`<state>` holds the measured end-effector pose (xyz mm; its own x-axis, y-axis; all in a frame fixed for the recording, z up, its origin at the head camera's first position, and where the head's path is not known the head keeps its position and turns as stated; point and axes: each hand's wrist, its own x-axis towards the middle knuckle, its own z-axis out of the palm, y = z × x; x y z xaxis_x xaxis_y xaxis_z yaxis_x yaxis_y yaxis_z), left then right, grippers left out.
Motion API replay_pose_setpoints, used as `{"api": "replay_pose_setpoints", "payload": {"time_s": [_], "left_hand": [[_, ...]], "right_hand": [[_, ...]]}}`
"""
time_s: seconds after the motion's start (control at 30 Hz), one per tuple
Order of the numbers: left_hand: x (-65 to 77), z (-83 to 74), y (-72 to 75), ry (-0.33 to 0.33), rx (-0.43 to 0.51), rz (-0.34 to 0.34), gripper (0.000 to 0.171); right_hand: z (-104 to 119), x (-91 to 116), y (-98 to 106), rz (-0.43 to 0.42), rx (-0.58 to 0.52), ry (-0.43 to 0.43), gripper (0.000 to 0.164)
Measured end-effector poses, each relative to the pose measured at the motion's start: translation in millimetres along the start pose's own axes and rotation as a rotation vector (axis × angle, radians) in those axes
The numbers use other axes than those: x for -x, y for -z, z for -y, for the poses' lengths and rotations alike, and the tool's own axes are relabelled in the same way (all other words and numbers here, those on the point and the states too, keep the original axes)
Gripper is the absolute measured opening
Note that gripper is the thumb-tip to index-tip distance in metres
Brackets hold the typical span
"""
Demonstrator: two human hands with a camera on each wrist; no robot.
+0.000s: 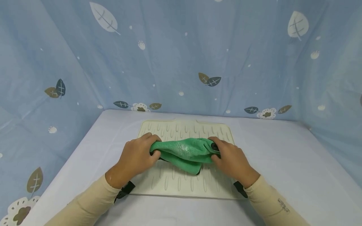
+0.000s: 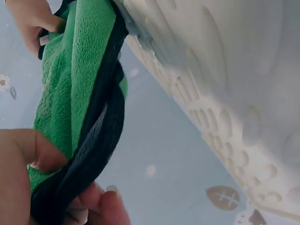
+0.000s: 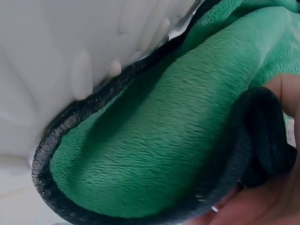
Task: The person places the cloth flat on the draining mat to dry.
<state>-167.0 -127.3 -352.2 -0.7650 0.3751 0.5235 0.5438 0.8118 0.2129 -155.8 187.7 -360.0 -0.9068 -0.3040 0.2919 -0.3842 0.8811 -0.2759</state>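
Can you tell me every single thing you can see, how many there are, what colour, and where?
Cloth: 1, green with black edging, above the mat, between both grips
Tag: 1, white, on the cloth beside the right grip
Mat: 1, cream with raised ovals, on the table
Table: 1, white, under the mat
Curtain: number of pieces unclear, blue with printed leaves and flowers, behind and beside the table
Wrist pieces: 2, black, one at each wrist
Sleeves: 2, beige, one on each arm
Left grip: 1, bare, holding one end of the cloth
Right grip: 1, bare, holding the other end
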Motion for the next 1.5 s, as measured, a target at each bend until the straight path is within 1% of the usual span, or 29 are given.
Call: {"api": "replay_pose_setpoints", "payload": {"time_s": [0.23, 0.33, 0.37, 0.43, 0.57, 0.63, 0.7, 0.83, 0.9, 0.93, 1.0, 1.07, 1.13, 1.2, 1.27, 1.33, 1.43, 1.5], "left_hand": [[-3.1, 5.1, -0.2, -0.005, 0.0, -0.137, 0.017], [-4.4, 7.4, -1.0, 0.007, -0.007, -0.173, 0.018], [-4.6, 8.1, -1.6, 0.013, -0.011, -0.17, 0.019], [-4.3, 9.2, -3.3, 0.033, -0.015, -0.138, 0.02], [-1.8, 11.8, -8.3, 0.074, -0.024, -0.023, 0.02], [-1.0, 13.0, -10.4, 0.084, -0.027, 0.016, 0.02], [-0.8, 13.8, -12.0, 0.089, -0.03, 0.037, 0.021], [-0.5, 14.0, -12.9, 0.08, -0.053, 0.047, 0.029], [-0.5, 13.7, -13.1, 0.062, -0.073, 0.037, 0.036], [-0.7, 13.2, -12.7, 0.048, -0.078, 0.028, 0.039], [-1.4, 11.5, -12.2, 0.006, -0.074, 0.004, 0.042], [-2.1, 8.7, -11.2, -0.05, -0.067, -0.019, 0.041], [-2.0, 4.9, -10.6, -0.112, -0.052, -0.036, 0.036], [-1.2, 0.9, -10.6, -0.178, -0.038, -0.042, 0.03], [-0.1, -2.3, -11.3, -0.24, -0.032, -0.036, 0.026], [1.1, -4.4, -12.2, -0.291, -0.023, -0.013, 0.024], [3.0, -5.4, -14.6, -0.344, -0.029, 0.053, 0.024], [4.6, -5.2, -16.7, -0.362, -0.04, 0.106, 0.026]], "right_hand": [[-2, -1, 3, -0.085, -0.053, -0.003, 0.067], [-2, -1, 4, -0.097, -0.09, -0.002, 0.069], [-2, -2, 4, -0.09, -0.1, -0.005, 0.07], [-3, -2, 2, -0.054, -0.112, -0.019, 0.07], [-6, 0, -3, 0.046, -0.093, -0.041, 0.071], [-8, 0, -5, 0.067, -0.077, -0.035, 0.071], [-9, 0, -6, 0.073, -0.063, -0.031, 0.071], [-10, 0, -7, 0.083, -0.048, -0.053, 0.073], [-10, 0, -7, 0.069, -0.028, -0.054, 0.075], [-9, 0, -7, 0.046, -0.012, -0.046, 0.076], [-8, 0, -7, -0.021, 0.023, -0.013, 0.077], [-7, -1, -6, -0.095, 0.05, 0.036, 0.075], [-4, -1, -5, -0.153, 0.059, 0.091, 0.066], [-1, -1, -3, -0.187, 0.054, 0.153, 0.052], [3, 0, -2, -0.197, 0.054, 0.223, 0.038], [7, 0, -1, -0.189, 0.058, 0.293, 0.027], [11, 1, -1, -0.133, 0.062, 0.384, 0.022], [12, 2, -2, -0.066, 0.059, 0.411, 0.022]]}}
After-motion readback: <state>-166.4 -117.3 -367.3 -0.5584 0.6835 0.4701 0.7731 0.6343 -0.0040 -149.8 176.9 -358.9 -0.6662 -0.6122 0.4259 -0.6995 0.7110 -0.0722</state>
